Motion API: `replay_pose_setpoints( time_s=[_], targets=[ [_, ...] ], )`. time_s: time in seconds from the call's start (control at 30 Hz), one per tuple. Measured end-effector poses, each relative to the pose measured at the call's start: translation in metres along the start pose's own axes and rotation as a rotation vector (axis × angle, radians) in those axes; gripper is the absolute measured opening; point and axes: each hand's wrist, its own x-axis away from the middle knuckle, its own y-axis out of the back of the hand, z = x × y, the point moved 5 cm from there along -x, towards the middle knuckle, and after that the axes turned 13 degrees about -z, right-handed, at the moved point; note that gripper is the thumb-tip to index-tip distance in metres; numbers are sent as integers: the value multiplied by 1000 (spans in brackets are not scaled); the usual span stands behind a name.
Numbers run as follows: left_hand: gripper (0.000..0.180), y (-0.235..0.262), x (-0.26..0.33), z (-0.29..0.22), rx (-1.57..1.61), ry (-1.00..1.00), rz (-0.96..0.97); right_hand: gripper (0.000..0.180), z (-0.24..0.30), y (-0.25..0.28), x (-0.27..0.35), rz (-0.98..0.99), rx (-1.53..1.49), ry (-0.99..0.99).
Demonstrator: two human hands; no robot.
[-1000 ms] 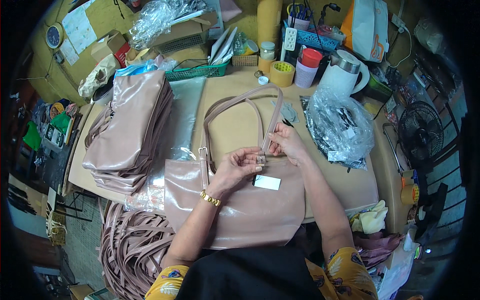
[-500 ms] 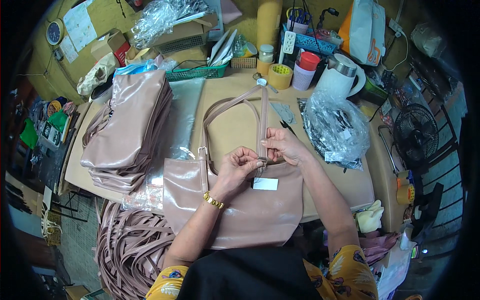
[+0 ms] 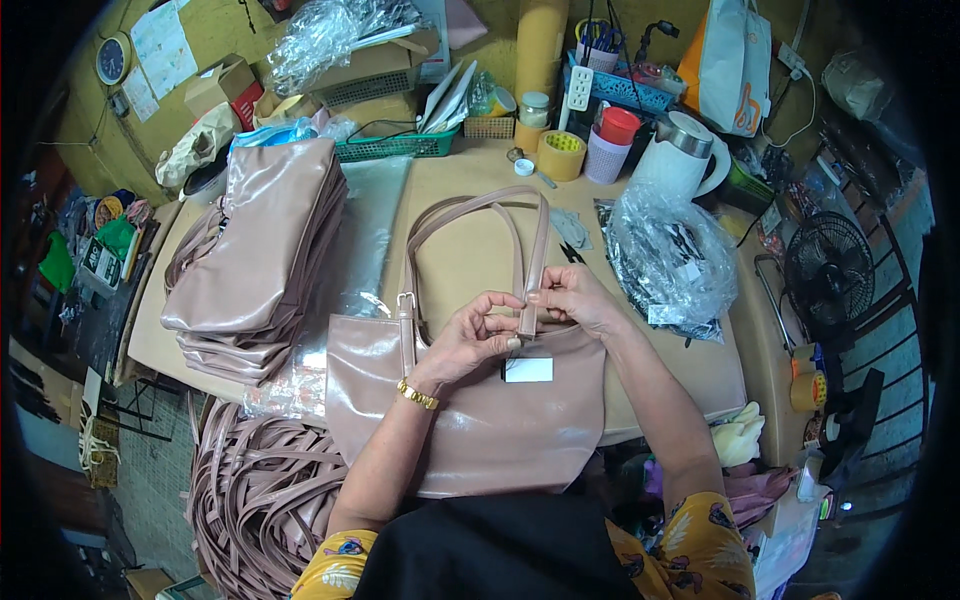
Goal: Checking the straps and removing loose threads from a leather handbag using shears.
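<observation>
Across our tan counter's (image 3: 700, 375) near edge lies a glossy, dusty-pink, leather-like tote bag (image 3: 505, 435), probably light, floppy, slick. Our right hand (image 3: 572, 300) pinches its flat pink strap (image 3: 540, 245), likely the firmest hold; our left hand's (image 3: 482, 332) grip beside it is unclear.

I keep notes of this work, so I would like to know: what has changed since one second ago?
The right hand moved down and slightly closer to the left hand, bringing the lower end of the strap lower beside it. The strap's upper curve also sank. The right hand kept its hold. The bag, white tag, bag stack and kettle stayed as they were.
</observation>
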Motion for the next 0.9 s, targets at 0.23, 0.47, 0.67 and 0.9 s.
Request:
replay_pose_setpoints(
  time_s=[0.23,0.47,0.67,0.9],
  targets=[
    [31,-1,-6,3,67,-50,-75,16,-3,-9,3,-66,-95,-17],
    [29,4,-12,15,124,19,-178,18,11,-1,13,-19,159,70],
    [32,-1,-12,14,165,40,-210,29,53,-29,74,-177,731,1080],
    [46,3,-3,11,179,-31,-22,15,26,-33,87,-272,422,1039]
  ],
)
